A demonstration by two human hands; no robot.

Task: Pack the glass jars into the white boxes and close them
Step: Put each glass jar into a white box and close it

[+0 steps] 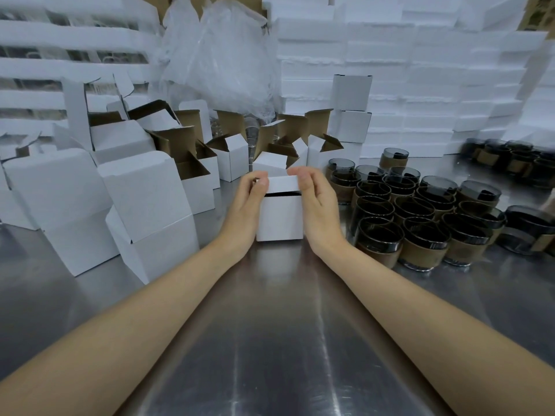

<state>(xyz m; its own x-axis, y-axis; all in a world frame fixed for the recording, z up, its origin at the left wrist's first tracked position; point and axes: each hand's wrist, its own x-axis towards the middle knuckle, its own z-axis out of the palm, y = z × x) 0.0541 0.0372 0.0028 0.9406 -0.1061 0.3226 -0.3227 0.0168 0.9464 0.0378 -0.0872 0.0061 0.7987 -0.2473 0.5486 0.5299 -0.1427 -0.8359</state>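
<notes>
Both hands flank the small white box (280,216) on the steel table (270,325) — left hand (246,202) and right hand (318,202) pinch its lid's corners, lid ajar. Loose jars (420,223) stand just right, nearer the right hand.

Two slender forearms are recorded, the left forearm (150,319) and the right forearm (420,325), both seen bare along their whole visible length, from the lower edge of the view up to the wrists. The left grip (249,202) and the right grip (318,202) are likewise uncovered, and the fingers (301,175) are noted as slim. Nails are judged short and plain where they can be made out, finer detail being lost to blur.
</notes>
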